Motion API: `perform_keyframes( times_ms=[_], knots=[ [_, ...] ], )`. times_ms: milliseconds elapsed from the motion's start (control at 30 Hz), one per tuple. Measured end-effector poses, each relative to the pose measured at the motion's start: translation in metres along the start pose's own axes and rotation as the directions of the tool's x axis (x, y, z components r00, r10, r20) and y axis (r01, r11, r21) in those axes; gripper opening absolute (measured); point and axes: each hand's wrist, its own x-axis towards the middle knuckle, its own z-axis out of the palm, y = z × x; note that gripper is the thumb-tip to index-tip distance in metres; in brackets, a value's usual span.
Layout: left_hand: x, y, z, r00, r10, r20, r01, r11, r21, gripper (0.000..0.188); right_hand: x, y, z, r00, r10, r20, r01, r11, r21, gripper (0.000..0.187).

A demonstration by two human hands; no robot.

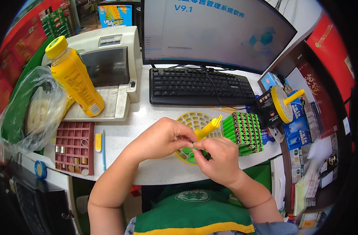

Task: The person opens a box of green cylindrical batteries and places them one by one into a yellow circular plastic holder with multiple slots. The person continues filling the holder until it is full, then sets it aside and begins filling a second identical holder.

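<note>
Pinching lightly is advised: over the yellow-rimmed perforated disc (190, 118), a small piece (192, 144), mostly hidden, is held at the fingertips of left hand (167, 137) and right hand (220, 158); the green cylinders (245, 133) stacked right of the disc are best left unbumped.

Pinched between my left hand (163, 139) and my right hand (222, 158) is a small piece (193, 144), too covered by my fingers to make out. Beneath them I have a round yellow rack (183, 117), flat and pierced with holes, its yellow handle (210, 127) leaning up to the right. Just right of it, green cylinders (245, 131) lie stacked in rows, their ringed ends facing right.
</note>
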Motion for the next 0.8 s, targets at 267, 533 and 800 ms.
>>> perform_keyframes(
  times_ms=[267,533,800],
  knots=[
    [0.0002,0.0001,0.0020,1.000,-0.015,0.009,0.015,0.998,0.059,0.016,-0.0026,0.0013,-0.0007,0.999,-0.031,0.020,0.031,0.999,0.013,0.011],
    [-0.0001,-0.0044,0.0050,0.998,0.048,-0.034,-0.046,0.998,0.054,0.013,-0.0049,0.0039,0.0007,0.996,-0.092,0.017,0.092,0.996,-0.008,0.011],
    [-0.0017,-0.0073,0.0080,1.000,-0.022,0.011,0.021,0.997,0.074,0.015,-0.0078,0.0093,-0.0016,0.988,-0.092,0.126,0.088,0.995,0.038,0.008]
  ],
)
